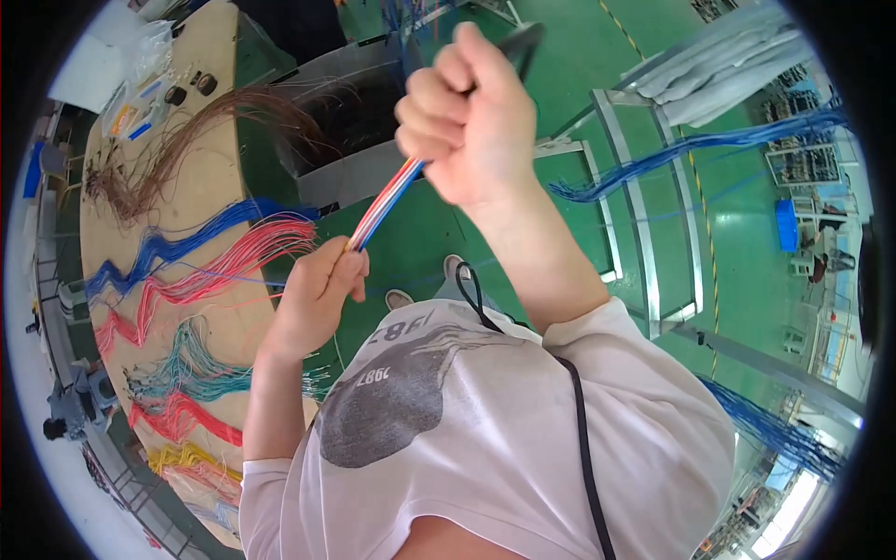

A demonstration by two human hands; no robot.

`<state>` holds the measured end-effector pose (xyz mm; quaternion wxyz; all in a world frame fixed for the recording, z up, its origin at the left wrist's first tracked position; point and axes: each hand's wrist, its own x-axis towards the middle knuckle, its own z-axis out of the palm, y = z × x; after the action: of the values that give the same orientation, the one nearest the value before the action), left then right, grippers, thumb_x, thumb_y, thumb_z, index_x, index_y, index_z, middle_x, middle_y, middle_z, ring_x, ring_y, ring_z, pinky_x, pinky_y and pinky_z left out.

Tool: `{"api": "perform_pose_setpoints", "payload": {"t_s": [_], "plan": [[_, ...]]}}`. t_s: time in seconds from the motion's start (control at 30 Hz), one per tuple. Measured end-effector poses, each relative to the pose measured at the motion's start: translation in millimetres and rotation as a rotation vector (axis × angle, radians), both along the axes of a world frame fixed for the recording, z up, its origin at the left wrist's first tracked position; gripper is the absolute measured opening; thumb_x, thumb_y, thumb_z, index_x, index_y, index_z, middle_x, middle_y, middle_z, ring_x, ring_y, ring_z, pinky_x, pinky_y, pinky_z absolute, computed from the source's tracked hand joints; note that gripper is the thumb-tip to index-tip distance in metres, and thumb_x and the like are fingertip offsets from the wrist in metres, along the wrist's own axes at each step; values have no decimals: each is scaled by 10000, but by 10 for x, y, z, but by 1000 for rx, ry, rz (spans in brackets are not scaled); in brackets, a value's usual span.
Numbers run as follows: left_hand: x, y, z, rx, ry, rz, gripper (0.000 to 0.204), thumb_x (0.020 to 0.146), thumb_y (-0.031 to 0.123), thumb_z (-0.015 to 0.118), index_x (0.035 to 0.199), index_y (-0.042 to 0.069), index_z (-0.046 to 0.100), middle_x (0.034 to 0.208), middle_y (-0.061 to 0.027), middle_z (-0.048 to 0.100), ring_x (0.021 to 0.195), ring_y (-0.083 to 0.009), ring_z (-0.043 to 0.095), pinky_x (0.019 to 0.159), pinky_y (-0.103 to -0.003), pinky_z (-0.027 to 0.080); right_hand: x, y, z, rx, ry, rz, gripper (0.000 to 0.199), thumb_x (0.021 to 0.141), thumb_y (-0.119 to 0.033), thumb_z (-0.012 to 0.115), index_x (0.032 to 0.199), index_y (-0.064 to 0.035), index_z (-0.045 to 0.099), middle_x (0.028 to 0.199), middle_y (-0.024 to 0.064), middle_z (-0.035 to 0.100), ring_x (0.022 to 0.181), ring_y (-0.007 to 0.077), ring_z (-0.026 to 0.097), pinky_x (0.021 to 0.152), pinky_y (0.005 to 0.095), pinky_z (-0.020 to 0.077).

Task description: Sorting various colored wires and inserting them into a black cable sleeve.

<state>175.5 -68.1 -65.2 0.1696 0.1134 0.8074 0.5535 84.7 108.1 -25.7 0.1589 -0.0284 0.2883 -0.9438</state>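
Observation:
A thin bundle of wires (386, 203), coloured red, white, blue and yellow, stretches at a slant between my two hands. Its lower end is pinched by my left hand (320, 297), thumb laid along the wires. Higher up and farther away, my right hand (467, 126) is closed in a fist around the upper part of the same bundle. A dark, blurred strip (525, 49) shows just beyond the right fist; I cannot make out what it is. The wires inside both fists are hidden.
On the wooden table (210, 159) at left lie brown wires (177, 140), blue wires (168, 245), red-pink wires (219, 266), green wires (191, 369) and yellow wires (187, 457). A grey bin (322, 191) stands beyond. At right, blue wires (672, 154) rest across a metal frame (635, 187).

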Motion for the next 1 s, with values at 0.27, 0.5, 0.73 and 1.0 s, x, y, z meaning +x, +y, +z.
{"api": "perform_pose_setpoints", "payload": {"t_s": [0.27,0.5,0.73,1.0], "plan": [[-14,146,117,136,-54,50,208,885,160,389,791,-6,472,590,-5,426,524,-68,389,477,-214,330,212,-208,-172,-49,-118,178,425,840,-435,407,558,-143,281,436,-35,222,376,91,189,358,232,169],[-40,75,138,47,-42,133,233,884,176,397,740,1,454,592,2,384,545,-78,337,490,-219,296,-270,238,-106,-445,-55,194,378,868,-258,403,540,-136,261,470,-50,205,426,73,258,418,222,290],[6,-14,334,46,-42,244,233,884,175,400,759,-8,473,602,15,377,571,-68,331,500,-215,292,-87,8,-121,-162,-55,-88,373,869,-295,401,546,-145,289,467,-54,204,400,51,193,359,188,178],[-14,252,343,85,-88,210,256,890,213,384,818,7,516,598,55,373,531,-21,297,466,-171,243,30,-194,-83,-97,23,-188,389,874,-365,368,567,-141,282,470,-44,223,408,74,201,380,214,180]]}}
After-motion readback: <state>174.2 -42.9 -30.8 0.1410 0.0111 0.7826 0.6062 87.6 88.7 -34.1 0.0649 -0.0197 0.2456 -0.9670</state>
